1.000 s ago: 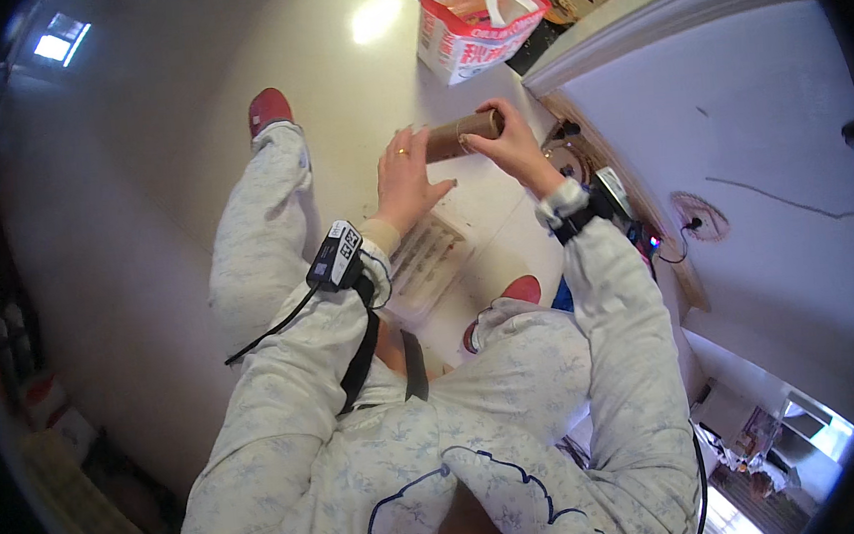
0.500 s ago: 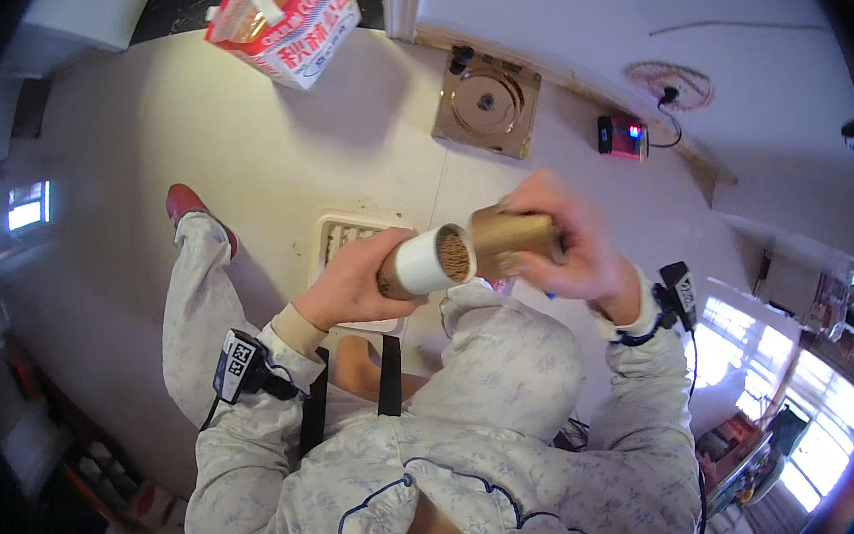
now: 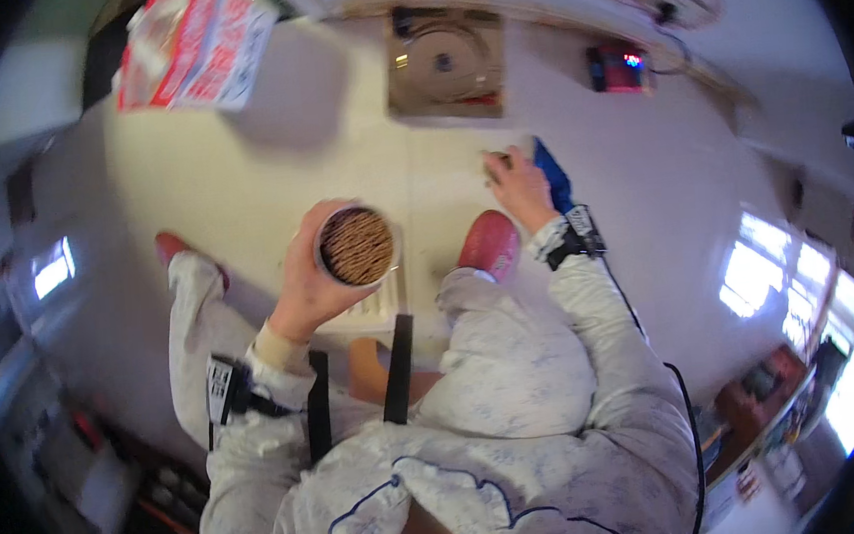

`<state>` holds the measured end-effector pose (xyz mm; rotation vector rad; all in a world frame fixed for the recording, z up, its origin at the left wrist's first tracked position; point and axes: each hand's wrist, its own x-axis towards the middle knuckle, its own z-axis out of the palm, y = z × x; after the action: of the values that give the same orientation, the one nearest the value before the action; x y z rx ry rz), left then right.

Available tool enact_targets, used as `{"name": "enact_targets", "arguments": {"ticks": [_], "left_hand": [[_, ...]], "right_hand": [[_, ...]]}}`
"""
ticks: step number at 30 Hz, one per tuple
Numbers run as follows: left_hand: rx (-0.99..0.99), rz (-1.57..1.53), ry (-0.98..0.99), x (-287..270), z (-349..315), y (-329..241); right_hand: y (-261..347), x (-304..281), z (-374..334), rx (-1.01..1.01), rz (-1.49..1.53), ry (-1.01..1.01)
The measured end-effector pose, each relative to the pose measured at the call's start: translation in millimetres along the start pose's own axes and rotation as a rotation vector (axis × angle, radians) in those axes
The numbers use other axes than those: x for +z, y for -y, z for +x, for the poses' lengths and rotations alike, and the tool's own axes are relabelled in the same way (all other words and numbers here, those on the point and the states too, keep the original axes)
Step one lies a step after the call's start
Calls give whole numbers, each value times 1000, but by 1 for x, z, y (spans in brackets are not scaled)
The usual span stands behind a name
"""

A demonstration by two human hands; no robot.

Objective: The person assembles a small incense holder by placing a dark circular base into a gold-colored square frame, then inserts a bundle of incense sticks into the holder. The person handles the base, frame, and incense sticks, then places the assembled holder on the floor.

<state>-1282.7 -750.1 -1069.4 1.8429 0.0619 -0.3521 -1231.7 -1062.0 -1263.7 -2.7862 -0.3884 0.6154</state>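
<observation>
My left hand point(image 3: 306, 282) is wrapped round an upright tube. From its pale rim, a packed bundle of thin brown sticks point(image 3: 356, 246) faces up. Out to the right, my right hand point(image 3: 523, 191) is low over the floor, fingers bent and closed around something dark and small that they mostly hide. I cannot make out what it is. A flat blue thing point(image 3: 552, 173) lies close against the outer side of that hand. Behind the tube and my left hand, a pale plastic tray point(image 3: 375, 306) is partly covered.
A red and white printed bag point(image 3: 200, 54) stands at the far left. Along the far wall sits a square brown box point(image 3: 445, 65) with a round disc pattern. A small red device point(image 3: 618, 68) with lit lights is corded to the wall. My red shoe point(image 3: 491, 245) is between my hands.
The gold-brown cover in my right hand has come away from the tube, and that hand has moved far right and down. My left hand has tipped the tube upright.
</observation>
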Motion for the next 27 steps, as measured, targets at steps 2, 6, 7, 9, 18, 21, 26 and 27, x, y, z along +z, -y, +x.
{"name": "enact_targets", "arguments": {"ticks": [2, 6, 7, 9, 18, 21, 26, 27], "left_hand": [[85, -4, -1, 7, 7, 1], [-40, 186, -22, 24, 12, 2], [-19, 291, -13, 28, 12, 3], [2, 420, -4, 34, 13, 2], [-275, 681, 167, 27, 1, -7], [-388, 673, 239, 25, -2, 4], [-719, -31, 318, 23, 6, 23], [-814, -134, 316, 23, 6, 23]], "right_hand": [[4, -13, 1, -16, -62, -48], [38, -68, -8, -203, 683, -352], [48, -82, -11, -248, 808, -307], [66, -106, -20, -369, 1060, -207], [132, -74, -5, 21, 1733, 314], [144, -50, 1, 35, 1695, 494], [155, -30, 13, 279, 1907, 705], [154, -28, 14, 316, 1921, 744]]}}
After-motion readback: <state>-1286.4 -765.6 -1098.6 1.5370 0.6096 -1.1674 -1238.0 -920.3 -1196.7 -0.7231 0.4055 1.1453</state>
